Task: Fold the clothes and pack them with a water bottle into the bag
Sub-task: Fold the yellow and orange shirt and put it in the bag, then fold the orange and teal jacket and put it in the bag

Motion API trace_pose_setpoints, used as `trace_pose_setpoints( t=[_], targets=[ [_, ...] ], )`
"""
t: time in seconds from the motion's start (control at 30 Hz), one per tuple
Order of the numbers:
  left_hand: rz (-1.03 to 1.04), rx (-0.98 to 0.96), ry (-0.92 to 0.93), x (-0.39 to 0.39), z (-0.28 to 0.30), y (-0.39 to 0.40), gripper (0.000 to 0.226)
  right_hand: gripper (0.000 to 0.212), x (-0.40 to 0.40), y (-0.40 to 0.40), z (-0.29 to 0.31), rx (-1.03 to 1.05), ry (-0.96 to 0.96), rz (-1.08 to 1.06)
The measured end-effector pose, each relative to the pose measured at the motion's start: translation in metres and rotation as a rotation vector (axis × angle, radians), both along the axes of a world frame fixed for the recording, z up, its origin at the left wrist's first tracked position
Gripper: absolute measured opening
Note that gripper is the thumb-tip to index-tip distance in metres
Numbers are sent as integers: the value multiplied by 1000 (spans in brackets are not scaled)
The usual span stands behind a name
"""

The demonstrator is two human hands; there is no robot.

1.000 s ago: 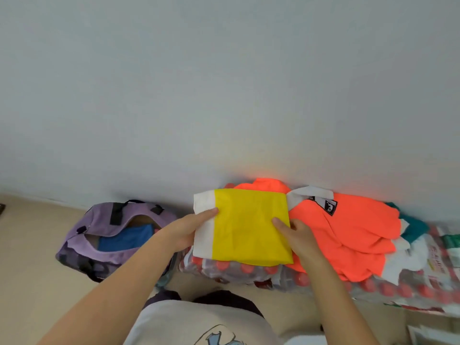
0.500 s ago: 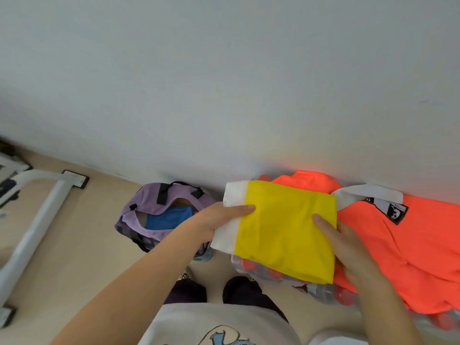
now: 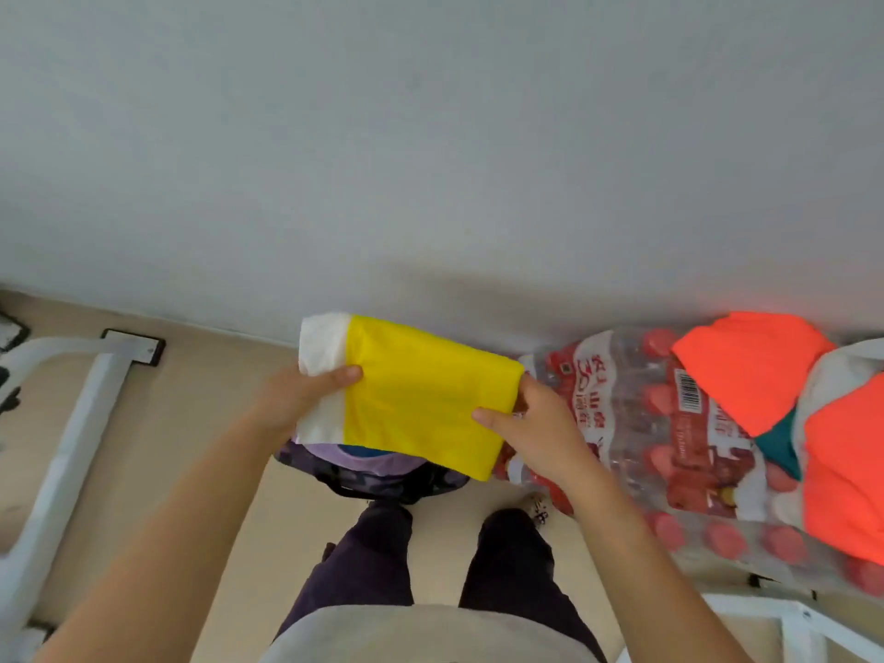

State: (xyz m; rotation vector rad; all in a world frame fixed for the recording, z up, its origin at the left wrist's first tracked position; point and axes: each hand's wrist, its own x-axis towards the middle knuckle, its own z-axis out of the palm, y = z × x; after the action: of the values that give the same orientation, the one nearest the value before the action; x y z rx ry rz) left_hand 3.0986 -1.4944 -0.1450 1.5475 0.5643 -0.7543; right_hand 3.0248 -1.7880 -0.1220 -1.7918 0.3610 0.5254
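A folded yellow garment with a white band (image 3: 421, 394) hangs in the air between both hands. My left hand (image 3: 301, 394) grips its white left end, thumb on top. My right hand (image 3: 531, 423) holds its right edge, thumb on the yellow cloth. The purple bag (image 3: 378, 471) sits on the floor directly under the garment, mostly hidden by it. To the right lie shrink-wrapped packs of water bottles with red caps (image 3: 636, 418), and orange clothes (image 3: 751, 366) lie on top of them.
A grey wall runs behind everything. A white metal frame (image 3: 81, 413) stands on the floor at the left, and another white frame piece (image 3: 789, 619) is at the bottom right. My dark-trousered legs (image 3: 430, 557) stand just in front of the bag.
Both hands carried the folded yellow garment left, off the bottle pack and orange clothes, to above the purple bag. The view swung left with it.
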Motion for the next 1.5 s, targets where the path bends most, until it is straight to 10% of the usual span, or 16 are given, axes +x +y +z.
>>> trace_pose_setpoints(
  t=[0.3, 0.47, 0.67, 0.87, 1.03, 1.23, 1.5],
  targets=[
    [63, 104, 124, 16, -154, 47, 42, 40, 48, 80, -170, -146, 47, -185],
    [-123, 166, 156, 4, -209, 44, 74, 53, 29, 78, -221, -108, 204, -136],
    [-484, 230, 266, -8, -240, 73, 57, 62, -3, 64, -232, 112, 453, 55],
    [-673, 390, 223, -9, -268, 72, 82, 21, 3, 81, -252, -77, 427, 73],
    [-704, 564, 210, -14, -277, 63, 74, 49, 11, 83, -269, -323, 436, 278],
    [-1014, 907, -192, -17, -254, 56, 73, 85, 6, 81, -256, -571, 346, 265],
    [-869, 1024, -518, -18, -216, 58, 78, 78, -7, 90, -225, -648, 165, 239]
  ],
)
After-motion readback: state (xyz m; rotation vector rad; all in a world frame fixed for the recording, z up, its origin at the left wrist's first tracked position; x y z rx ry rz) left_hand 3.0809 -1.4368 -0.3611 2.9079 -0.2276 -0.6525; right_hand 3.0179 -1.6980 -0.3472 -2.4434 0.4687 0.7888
